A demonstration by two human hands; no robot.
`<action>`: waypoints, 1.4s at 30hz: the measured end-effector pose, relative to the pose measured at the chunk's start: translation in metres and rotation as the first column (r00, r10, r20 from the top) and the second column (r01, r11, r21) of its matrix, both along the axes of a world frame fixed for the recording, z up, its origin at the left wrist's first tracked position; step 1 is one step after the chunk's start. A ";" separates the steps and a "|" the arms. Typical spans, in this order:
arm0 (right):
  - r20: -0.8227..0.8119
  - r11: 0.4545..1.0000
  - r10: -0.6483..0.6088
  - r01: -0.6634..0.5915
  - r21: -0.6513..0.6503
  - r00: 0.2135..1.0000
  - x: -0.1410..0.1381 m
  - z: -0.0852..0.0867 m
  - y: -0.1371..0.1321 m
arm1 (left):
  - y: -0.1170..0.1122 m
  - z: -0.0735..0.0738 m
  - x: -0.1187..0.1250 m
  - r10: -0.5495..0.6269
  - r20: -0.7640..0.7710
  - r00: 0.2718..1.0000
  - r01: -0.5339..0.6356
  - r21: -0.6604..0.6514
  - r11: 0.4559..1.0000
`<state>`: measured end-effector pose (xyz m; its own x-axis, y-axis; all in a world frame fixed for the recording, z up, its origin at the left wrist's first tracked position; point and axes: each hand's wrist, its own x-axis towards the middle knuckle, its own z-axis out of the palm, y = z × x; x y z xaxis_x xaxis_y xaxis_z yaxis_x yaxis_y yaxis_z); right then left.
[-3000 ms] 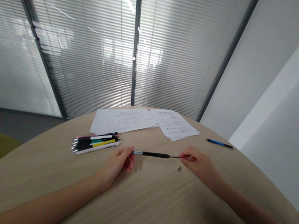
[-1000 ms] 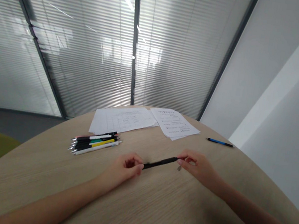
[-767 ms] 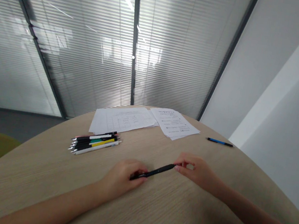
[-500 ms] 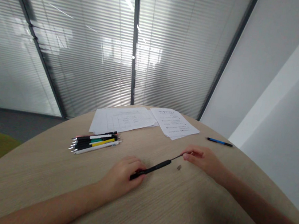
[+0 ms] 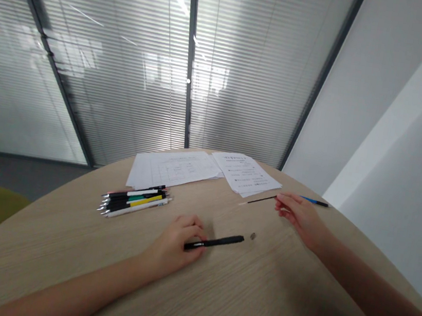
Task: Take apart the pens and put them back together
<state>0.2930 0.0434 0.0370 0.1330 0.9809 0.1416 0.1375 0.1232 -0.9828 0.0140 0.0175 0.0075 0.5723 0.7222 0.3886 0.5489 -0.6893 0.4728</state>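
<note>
Pinching a thin black pen refill [image 5: 262, 200] between fingers and thumb, the right hand [image 5: 300, 215] holds it closed just beside a slim blue pen [image 5: 316, 202] and a stack of white printed papers [image 5: 245, 174]. The left hand [image 5: 173, 242] curls closed on a black cylindrical pen barrel [image 5: 221, 242], which lies on the round pale wooden table [image 5: 65, 258], near a tiny grey object [image 5: 252, 235]. A bundle of multicoloured pens [image 5: 133, 202] lies further left.
</note>
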 end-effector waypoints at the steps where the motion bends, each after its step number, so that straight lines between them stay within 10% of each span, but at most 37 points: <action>1: 0.022 1.000 0.010 -0.009 -0.007 1.000 -0.002 -0.002 -0.001 | -0.001 0.000 0.000 -0.032 -0.020 0.999 0.032 0.010 0.999; 15: 0.290 0.997 0.075 -0.075 -0.011 0.954 -0.022 -0.006 -0.011 | -0.006 -0.004 0.003 -0.164 -0.235 0.958 0.190 0.093 0.977; 35: 0.370 0.944 0.298 -0.329 0.022 0.880 -0.045 -0.021 -0.030 | 0.005 -0.006 -0.003 -0.015 0.028 0.999 0.014 0.049 0.999; 42: 0.260 0.974 0.224 -0.223 -0.033 0.939 -0.044 -0.016 -0.031 | 0.003 -0.005 -0.002 0.007 0.047 0.999 -0.008 0.017 1.000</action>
<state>0.2486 0.0125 0.0212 -0.1308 0.9816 0.1391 0.3582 0.1776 -0.9166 0.0124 0.0207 0.0028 0.5478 0.7193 0.4273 0.5318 -0.6936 0.4859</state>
